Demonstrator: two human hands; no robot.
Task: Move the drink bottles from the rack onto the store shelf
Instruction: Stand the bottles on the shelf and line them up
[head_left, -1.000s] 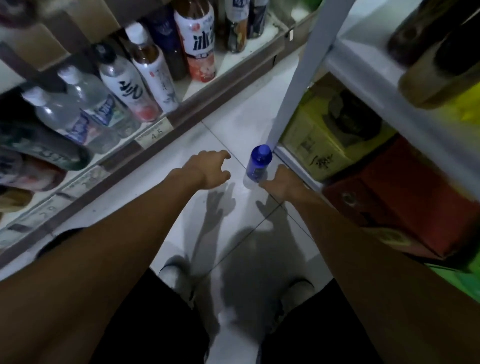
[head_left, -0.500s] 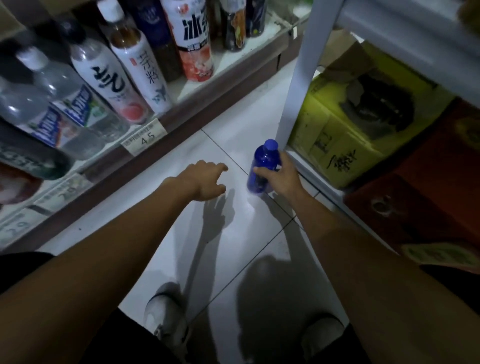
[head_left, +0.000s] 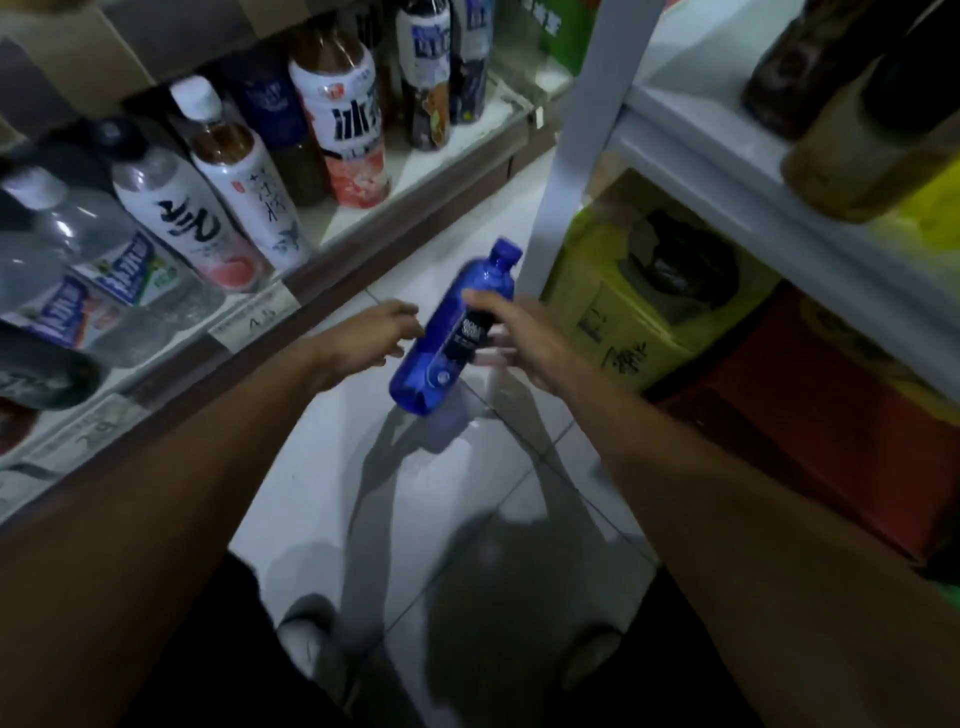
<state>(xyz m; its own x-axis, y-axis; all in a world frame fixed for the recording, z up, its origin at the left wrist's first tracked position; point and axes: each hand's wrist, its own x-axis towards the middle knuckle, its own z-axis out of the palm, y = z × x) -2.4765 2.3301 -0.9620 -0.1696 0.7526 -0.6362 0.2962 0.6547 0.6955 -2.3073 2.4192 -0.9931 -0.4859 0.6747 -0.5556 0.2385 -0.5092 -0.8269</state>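
Observation:
A blue plastic drink bottle (head_left: 451, 332) with a dark label hangs tilted above the white floor, cap pointing up and to the right. My right hand (head_left: 511, 338) grips its middle from the right side. My left hand (head_left: 371, 338) is just left of the bottle, fingers loosely curled, close to its side; I cannot tell if it touches. The store shelf (head_left: 363, 228) runs along the left with several bottles standing on it. The white rack (head_left: 691, 161) is on the right.
Price tags (head_left: 254, 322) line the shelf's front edge. Under the rack sit a yellow-green carton (head_left: 623, 312) and a red carton (head_left: 810, 426). Dark bottles (head_left: 852, 119) stand on the rack's upper level. My shoes (head_left: 306, 634) show below on the floor tiles.
My right hand has lifted the blue bottle off the floor by the rack's leg and tilted it. My left hand has moved closer to it.

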